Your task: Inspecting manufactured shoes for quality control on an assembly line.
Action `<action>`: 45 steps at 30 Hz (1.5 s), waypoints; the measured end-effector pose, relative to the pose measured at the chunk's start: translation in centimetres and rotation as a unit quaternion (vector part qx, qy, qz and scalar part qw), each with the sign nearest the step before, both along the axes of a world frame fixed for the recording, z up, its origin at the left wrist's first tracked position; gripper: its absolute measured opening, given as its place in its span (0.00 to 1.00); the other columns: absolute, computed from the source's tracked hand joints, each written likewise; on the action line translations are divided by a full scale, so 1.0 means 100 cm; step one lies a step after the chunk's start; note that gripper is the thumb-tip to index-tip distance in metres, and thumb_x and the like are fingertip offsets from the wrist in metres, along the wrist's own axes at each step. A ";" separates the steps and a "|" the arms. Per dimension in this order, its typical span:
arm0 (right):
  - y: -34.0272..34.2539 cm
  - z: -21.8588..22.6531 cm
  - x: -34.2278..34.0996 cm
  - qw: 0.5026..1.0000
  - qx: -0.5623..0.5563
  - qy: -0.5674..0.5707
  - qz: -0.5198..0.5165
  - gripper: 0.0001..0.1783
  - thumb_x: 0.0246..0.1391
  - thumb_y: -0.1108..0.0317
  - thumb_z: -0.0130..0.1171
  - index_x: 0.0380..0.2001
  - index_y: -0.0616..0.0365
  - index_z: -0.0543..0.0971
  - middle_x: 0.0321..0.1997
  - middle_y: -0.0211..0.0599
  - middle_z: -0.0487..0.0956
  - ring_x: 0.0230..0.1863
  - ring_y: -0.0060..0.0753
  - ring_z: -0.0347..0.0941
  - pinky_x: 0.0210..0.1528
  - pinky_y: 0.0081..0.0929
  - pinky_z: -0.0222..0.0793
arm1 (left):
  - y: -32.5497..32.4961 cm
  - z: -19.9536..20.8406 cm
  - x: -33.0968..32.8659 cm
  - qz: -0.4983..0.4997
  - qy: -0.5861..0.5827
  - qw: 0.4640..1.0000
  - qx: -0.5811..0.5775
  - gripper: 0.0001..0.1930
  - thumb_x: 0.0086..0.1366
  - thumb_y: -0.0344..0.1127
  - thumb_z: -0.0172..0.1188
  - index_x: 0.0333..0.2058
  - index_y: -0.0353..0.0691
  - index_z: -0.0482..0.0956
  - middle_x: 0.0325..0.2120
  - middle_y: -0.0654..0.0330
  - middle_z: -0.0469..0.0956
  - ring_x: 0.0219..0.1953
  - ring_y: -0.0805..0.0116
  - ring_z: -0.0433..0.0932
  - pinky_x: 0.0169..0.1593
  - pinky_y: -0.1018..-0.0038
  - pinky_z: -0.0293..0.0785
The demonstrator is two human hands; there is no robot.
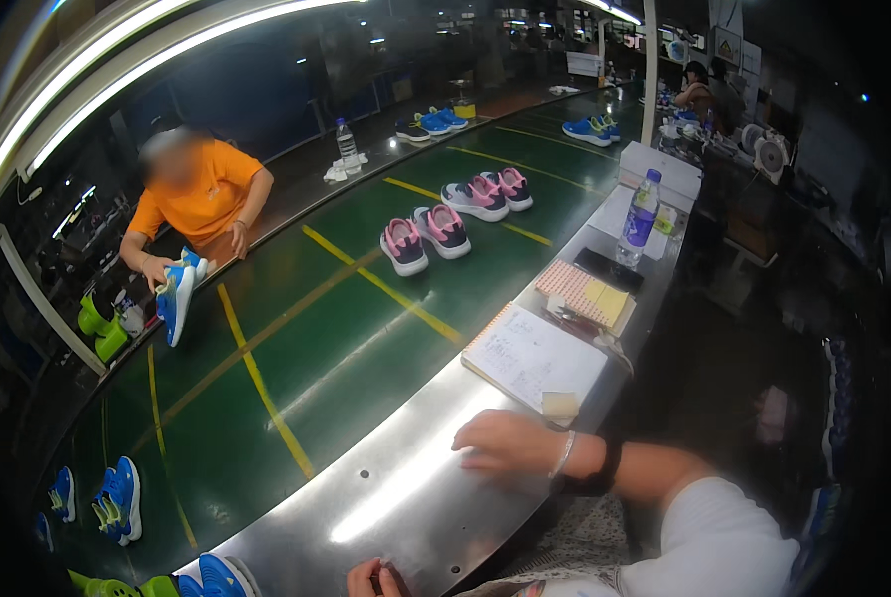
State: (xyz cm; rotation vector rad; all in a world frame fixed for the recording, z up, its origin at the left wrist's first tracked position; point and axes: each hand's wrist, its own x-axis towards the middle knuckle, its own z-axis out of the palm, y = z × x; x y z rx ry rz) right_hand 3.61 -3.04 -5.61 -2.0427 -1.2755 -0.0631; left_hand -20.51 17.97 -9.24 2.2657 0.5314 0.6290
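My right hand (505, 444) rests on the bare metal ledge (416, 468), fingers stretched out and holding nothing. It lies just below an open spiral notebook (525, 350) with handwriting and a yellow sticky note (560, 406) on its lower corner. At the bottom edge my left hand (374, 579) is partly cut off, its fingers curled in with nothing visible in them. Near it, at the lower left, sit a blue shoe (224, 577) and a bright green clog (117, 587).
A green conveyor (346, 338) with yellow lines carries grey-and-pink sneakers (444, 231) and blue sneakers (119, 497). Across it, a person in orange (202, 194) holds blue sneakers (175, 298). A water bottle (639, 221), a phone (610, 269) and a checkered notebook (585, 297) lie along my ledge.
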 end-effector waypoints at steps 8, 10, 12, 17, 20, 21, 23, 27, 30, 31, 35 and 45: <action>-0.059 -0.046 -0.052 0.995 0.029 0.042 -0.080 0.10 0.50 0.62 0.59 0.35 0.55 0.78 0.40 0.33 0.77 0.43 0.38 0.70 0.46 0.33 0.66 | 0.017 0.017 -0.035 -0.037 0.050 0.998 0.016 0.10 0.58 0.32 0.54 0.38 0.34 0.76 0.36 0.48 0.74 0.40 0.49 0.72 0.46 0.62 0.67; -0.060 -0.048 -0.056 0.993 0.032 0.050 -0.103 0.11 0.49 0.61 0.60 0.34 0.54 0.78 0.40 0.33 0.77 0.43 0.37 0.71 0.45 0.32 0.66 | 0.029 0.013 -0.046 -0.012 0.057 0.995 0.076 0.11 0.58 0.32 0.54 0.39 0.35 0.76 0.38 0.48 0.73 0.43 0.49 0.70 0.48 0.62 0.66; -0.056 -0.048 -0.060 0.988 0.021 0.008 -0.150 0.13 0.47 0.58 0.62 0.33 0.53 0.79 0.38 0.32 0.77 0.40 0.36 0.72 0.43 0.31 0.67 | 0.032 0.009 -0.051 0.015 0.075 0.992 0.096 0.12 0.58 0.33 0.54 0.40 0.35 0.75 0.42 0.46 0.72 0.45 0.48 0.69 0.50 0.60 0.64; -0.044 -0.051 -0.065 0.972 0.034 -0.010 -0.232 0.15 0.44 0.55 0.64 0.31 0.52 0.79 0.34 0.30 0.78 0.35 0.35 0.73 0.37 0.30 0.70 | 0.028 0.012 -0.037 0.035 0.111 0.973 0.200 0.15 0.58 0.35 0.55 0.42 0.32 0.74 0.43 0.44 0.71 0.45 0.45 0.69 0.50 0.57 0.63; -0.043 -0.047 -0.065 0.967 0.043 -0.027 -0.250 0.15 0.43 0.54 0.65 0.30 0.52 0.79 0.32 0.30 0.78 0.34 0.36 0.73 0.35 0.30 0.70 | 0.029 0.009 -0.040 0.060 0.085 0.970 0.219 0.17 0.58 0.36 0.55 0.44 0.32 0.73 0.44 0.44 0.71 0.46 0.44 0.69 0.51 0.56 0.62; -0.042 -0.046 -0.065 0.965 0.049 -0.035 -0.254 0.15 0.43 0.54 0.65 0.29 0.52 0.79 0.32 0.30 0.78 0.34 0.36 0.73 0.34 0.29 0.70 | 0.029 0.010 -0.041 0.059 0.088 0.970 0.218 0.17 0.58 0.36 0.55 0.44 0.32 0.73 0.44 0.44 0.71 0.46 0.44 0.69 0.51 0.56 0.62; -0.043 -0.048 -0.067 0.963 0.051 -0.037 -0.261 0.15 0.43 0.55 0.65 0.29 0.53 0.79 0.31 0.32 0.78 0.32 0.37 0.73 0.34 0.30 0.70 | 0.029 0.014 -0.037 0.049 0.095 0.970 0.217 0.18 0.59 0.37 0.55 0.46 0.33 0.72 0.46 0.44 0.70 0.49 0.45 0.68 0.54 0.56 0.61; -0.045 -0.050 -0.069 0.958 0.061 -0.068 -0.271 0.13 0.42 0.56 0.66 0.27 0.53 0.79 0.28 0.31 0.77 0.30 0.36 0.73 0.31 0.28 0.69 | 0.029 0.014 -0.036 0.048 0.121 0.968 0.214 0.18 0.59 0.38 0.54 0.46 0.33 0.72 0.48 0.44 0.70 0.51 0.45 0.67 0.55 0.56 0.60; -0.046 -0.050 -0.068 0.957 0.068 -0.072 -0.274 0.12 0.43 0.57 0.65 0.26 0.53 0.79 0.27 0.30 0.77 0.28 0.35 0.73 0.29 0.28 0.69 | 0.031 0.015 -0.035 0.035 0.128 0.966 0.220 0.19 0.60 0.38 0.54 0.47 0.32 0.72 0.49 0.43 0.70 0.52 0.45 0.67 0.56 0.57 0.60; -0.045 -0.049 -0.069 0.956 0.066 -0.072 -0.278 0.12 0.43 0.57 0.65 0.26 0.53 0.79 0.27 0.30 0.77 0.28 0.35 0.73 0.29 0.28 0.69 | 0.031 0.015 -0.035 0.036 0.133 0.965 0.224 0.19 0.59 0.38 0.54 0.47 0.32 0.72 0.49 0.44 0.70 0.52 0.45 0.67 0.56 0.57 0.60; -0.043 -0.047 -0.069 0.955 0.062 -0.075 -0.281 0.11 0.43 0.58 0.65 0.25 0.52 0.79 0.26 0.30 0.77 0.27 0.34 0.73 0.27 0.27 0.68 | 0.032 0.017 -0.036 0.039 0.146 0.964 0.220 0.20 0.59 0.39 0.54 0.47 0.32 0.72 0.49 0.44 0.70 0.53 0.46 0.67 0.57 0.57 0.59; -0.048 -0.052 -0.072 0.953 0.088 -0.082 -0.277 0.07 0.43 0.63 0.64 0.23 0.53 0.78 0.24 0.30 0.77 0.25 0.34 0.72 0.26 0.27 0.68 | 0.028 0.020 -0.036 0.040 0.141 0.958 0.244 0.21 0.59 0.40 0.54 0.47 0.31 0.72 0.48 0.44 0.71 0.52 0.47 0.68 0.57 0.58 0.61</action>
